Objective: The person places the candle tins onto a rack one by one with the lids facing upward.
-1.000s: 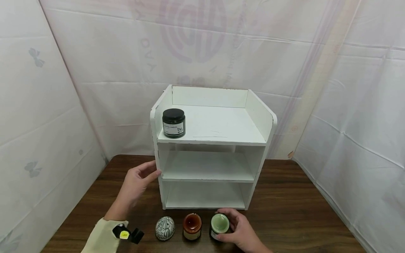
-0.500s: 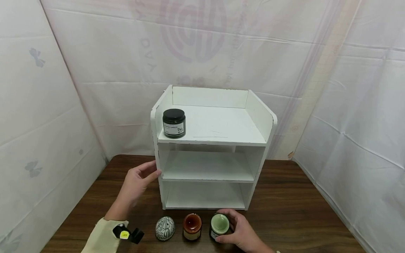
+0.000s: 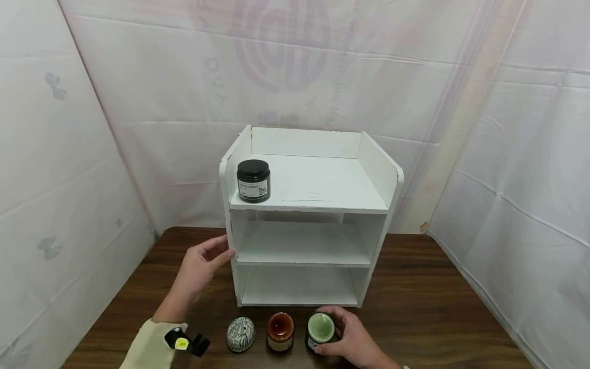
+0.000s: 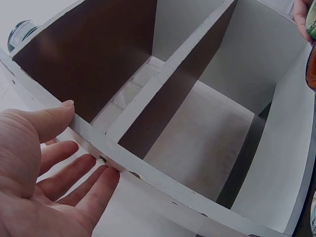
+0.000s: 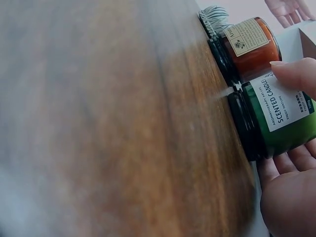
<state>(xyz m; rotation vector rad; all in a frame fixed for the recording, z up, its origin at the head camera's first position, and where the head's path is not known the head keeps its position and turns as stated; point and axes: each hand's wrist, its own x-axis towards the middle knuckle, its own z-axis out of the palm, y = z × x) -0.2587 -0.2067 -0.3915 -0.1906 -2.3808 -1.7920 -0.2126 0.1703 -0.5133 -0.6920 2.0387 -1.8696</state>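
Note:
A white shelf unit [image 3: 304,264] stands on the table. At its left panel is my left hand [image 3: 199,264]; its thumb lies over the front edge and its fingers touch the outer side. My right hand [image 3: 349,335] grips a green scented candle jar [image 3: 320,328], which stands upside down, black lid [image 5: 244,126] on the wood. Beside it an amber candle jar [image 3: 280,332] is likewise inverted. Further left sits a rounded black-and-white patterned piece [image 3: 240,334]. A dark green candle jar [image 3: 253,180] stands upright on the top shelf's left front corner.
The brown wooden table [image 3: 424,302] extends on both sides of the shelf unit. White sheeting [image 3: 175,113] hangs behind and along both sides. The middle board [image 3: 301,243] divides two compartments under the top.

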